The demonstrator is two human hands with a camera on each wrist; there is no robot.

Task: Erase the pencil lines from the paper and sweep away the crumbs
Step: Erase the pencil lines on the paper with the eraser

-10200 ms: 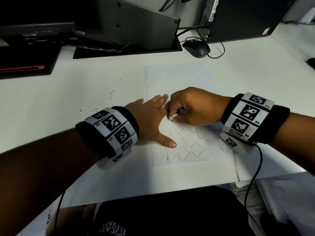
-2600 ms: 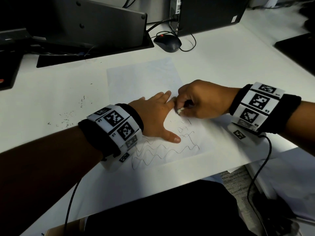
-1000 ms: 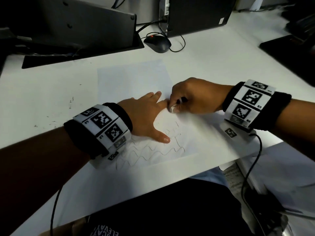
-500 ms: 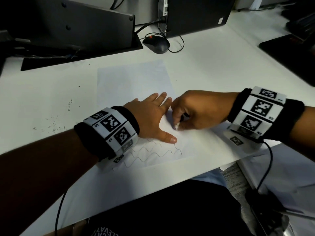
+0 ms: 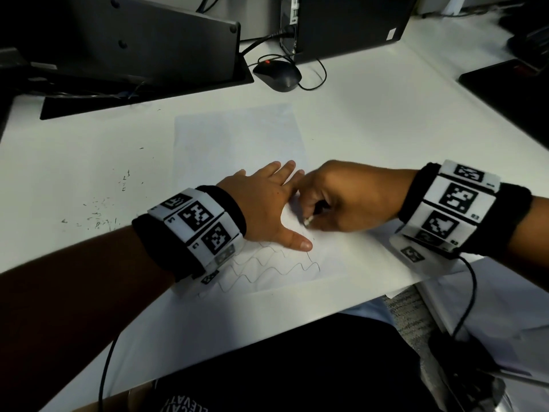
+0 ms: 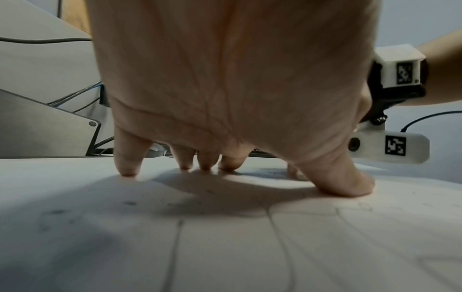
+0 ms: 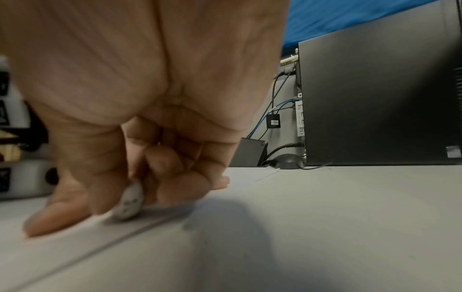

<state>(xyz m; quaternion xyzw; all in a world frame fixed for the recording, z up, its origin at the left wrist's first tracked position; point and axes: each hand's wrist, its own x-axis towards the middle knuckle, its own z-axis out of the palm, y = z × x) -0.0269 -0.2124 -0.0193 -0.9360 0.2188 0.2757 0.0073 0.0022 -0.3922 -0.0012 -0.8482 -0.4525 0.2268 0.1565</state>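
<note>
A white sheet of paper (image 5: 237,138) lies on the white desk, with wavy pencil lines (image 5: 267,269) left on its near part. My left hand (image 5: 267,203) lies flat on the sheet, fingers straight and thumb spread, pressing it down; the left wrist view shows its fingertips (image 6: 130,171) on the paper (image 6: 225,247). My right hand (image 5: 341,200) pinches a small white eraser (image 5: 307,222) against the sheet just right of the left thumb. The eraser (image 7: 130,201) shows between thumb and fingers in the right wrist view. Dark crumbs (image 5: 98,215) are scattered on the desk left of the sheet.
A black mouse (image 5: 277,74) with its cable sits behind the paper. A monitor base (image 5: 148,49) stands at the back left and a dark computer case (image 5: 350,22) at the back right. The desk's near edge (image 5: 297,322) runs just below the sheet. More papers (image 5: 505,307) lie lower right.
Several of the upper wavy lines have gone since the earliest frame. In the last second the right hand rubbed the eraser down toward the left thumb. The left hand stayed on the sheet.
</note>
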